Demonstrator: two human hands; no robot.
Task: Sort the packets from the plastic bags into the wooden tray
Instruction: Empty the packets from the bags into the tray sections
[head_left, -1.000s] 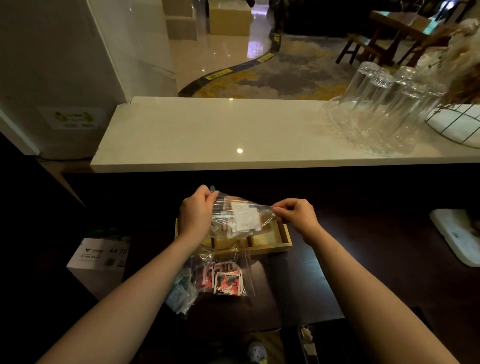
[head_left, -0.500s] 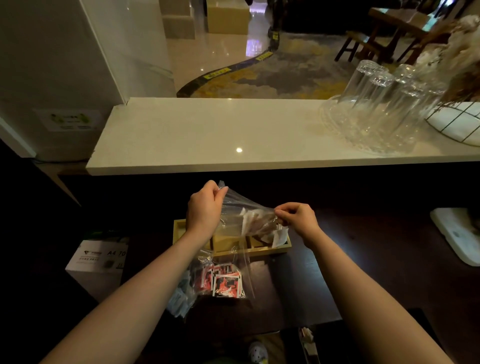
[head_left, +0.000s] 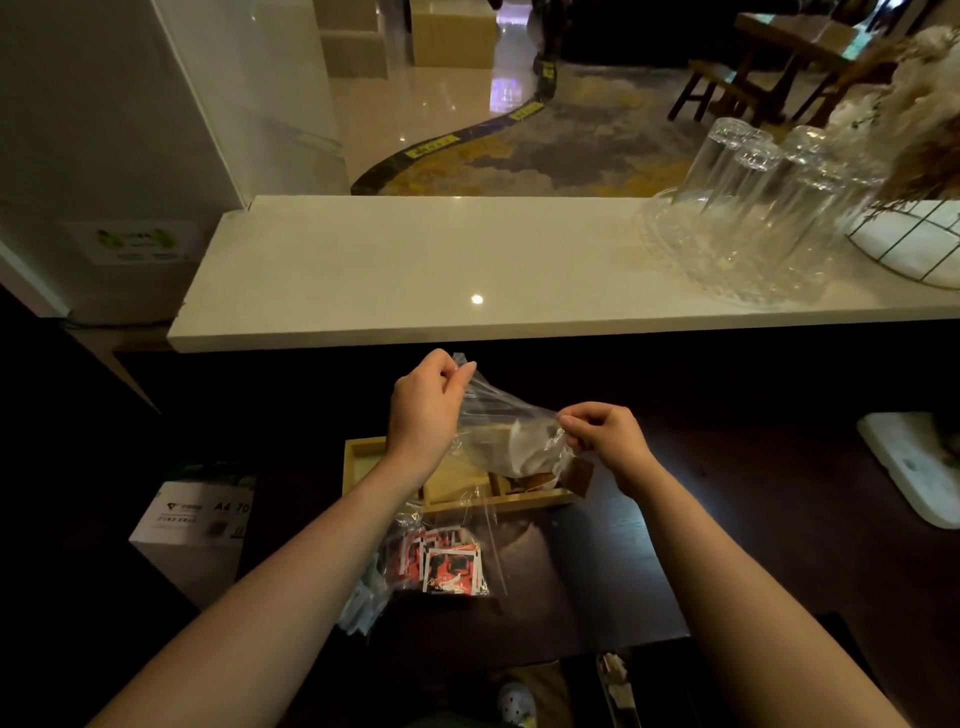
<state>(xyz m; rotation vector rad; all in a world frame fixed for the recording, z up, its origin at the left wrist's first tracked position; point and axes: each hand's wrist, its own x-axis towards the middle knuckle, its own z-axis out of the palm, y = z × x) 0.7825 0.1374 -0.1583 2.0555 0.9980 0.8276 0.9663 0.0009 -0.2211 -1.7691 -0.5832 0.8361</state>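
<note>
Head view: a clear bag (head_left: 498, 421) is pinched at its upper corner by the left hand (head_left: 423, 415) and at its lower end by the right hand (head_left: 605, 441), tilted over the tray (head_left: 363, 452) beneath both. White packets (head_left: 530, 449) are gathered near the right fingers. A second bag (head_left: 441, 564) lies below the left wrist.

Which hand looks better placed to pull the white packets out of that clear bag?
Probably the right hand: it pinches the clear bag right beside the white packets, low over the wooden tray. The left hand grips the bag's raised far corner.
</note>
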